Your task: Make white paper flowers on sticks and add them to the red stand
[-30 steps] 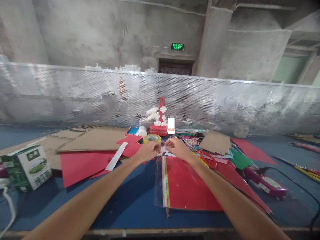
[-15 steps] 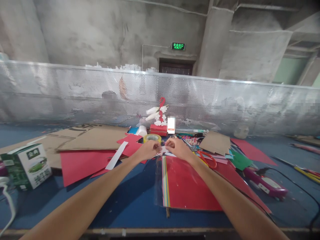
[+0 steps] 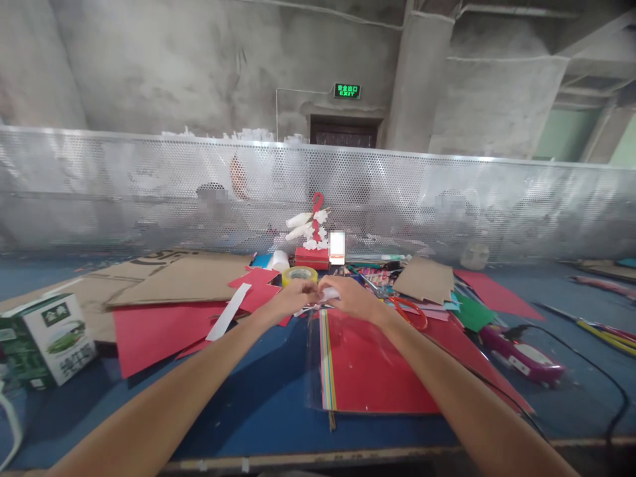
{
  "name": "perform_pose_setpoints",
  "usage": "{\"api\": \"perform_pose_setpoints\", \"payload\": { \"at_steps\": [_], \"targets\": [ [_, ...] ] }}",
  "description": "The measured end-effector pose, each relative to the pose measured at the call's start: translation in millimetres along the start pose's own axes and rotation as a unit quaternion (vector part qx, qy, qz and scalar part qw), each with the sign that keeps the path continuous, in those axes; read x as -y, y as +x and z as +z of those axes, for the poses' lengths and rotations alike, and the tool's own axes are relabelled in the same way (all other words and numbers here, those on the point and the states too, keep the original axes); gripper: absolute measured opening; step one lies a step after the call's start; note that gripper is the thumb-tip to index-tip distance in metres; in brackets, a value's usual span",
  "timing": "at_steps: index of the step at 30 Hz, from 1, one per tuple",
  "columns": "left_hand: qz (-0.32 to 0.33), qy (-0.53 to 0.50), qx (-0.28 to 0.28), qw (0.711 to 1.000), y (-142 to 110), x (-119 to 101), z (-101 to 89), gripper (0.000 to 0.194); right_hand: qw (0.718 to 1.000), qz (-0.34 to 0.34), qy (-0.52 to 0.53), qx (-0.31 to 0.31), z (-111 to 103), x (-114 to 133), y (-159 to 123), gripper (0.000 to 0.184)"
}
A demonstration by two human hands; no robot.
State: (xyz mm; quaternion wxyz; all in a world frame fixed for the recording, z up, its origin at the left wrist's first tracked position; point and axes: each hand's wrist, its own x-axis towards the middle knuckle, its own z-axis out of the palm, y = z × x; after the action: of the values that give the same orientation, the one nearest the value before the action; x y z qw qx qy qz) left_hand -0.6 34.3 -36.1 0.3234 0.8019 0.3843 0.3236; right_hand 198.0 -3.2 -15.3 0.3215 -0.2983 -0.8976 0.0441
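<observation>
Looks like your left hand (image 3: pixel 301 295) and right hand (image 3: pixel 352 295) are both pinched nearly closed on a small, thin, white paper-like piece (image 3: pixel 328 293), just right of and nearer than the round yellow tape roll (image 3: pixel 287 279). Your fingers hide part of it. Flat white strip (image 3: pixel 228 313) sits left of the roll, clear-sleeved red paper stack (image 3: pixel 377 364) nearer and right. Forearms (image 3: pixel 199 377) reach forward, converging, right one over the stack.

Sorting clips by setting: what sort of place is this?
Probably a craft workroom in a roughly finished building: bare grey wall, lit exit sign, and blue worktable scattered with coloured paper.
</observation>
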Motion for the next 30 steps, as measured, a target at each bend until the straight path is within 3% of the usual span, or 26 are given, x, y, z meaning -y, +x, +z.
{"api": "perform_pose_setpoints", "payload": {
  "at_steps": [4, 9, 17, 30],
  "targets": [
    [-0.017, -0.039, 0.017, 0.999, 0.6, -1.4, -2.7, 0.027, 1.0, 0.012, -0.007, -0.021, -7.2, -0.2, -0.8, 0.009],
    [-0.022, -0.048, 0.02, 0.998, -0.5, -1.6, -2.7, 0.032, 0.999, 0.031, -0.01, -0.024, -10.5, 0.8, -1.5, 0.011],
    [-0.034, -0.069, 0.023, 0.997, -2.9, -6.5, -1.0, 0.031, 0.999, 0.029, -0.002, -0.021, -10.2, 1.8, -0.4, 0.012],
    [-0.019, -0.078, -0.003, 0.997, -3.7, -13.1, 0.1, 0.028, 0.993, 0.091, 0.018, -0.07, -7.5, 4.2, 0.8, 0.022]
  ]
}}
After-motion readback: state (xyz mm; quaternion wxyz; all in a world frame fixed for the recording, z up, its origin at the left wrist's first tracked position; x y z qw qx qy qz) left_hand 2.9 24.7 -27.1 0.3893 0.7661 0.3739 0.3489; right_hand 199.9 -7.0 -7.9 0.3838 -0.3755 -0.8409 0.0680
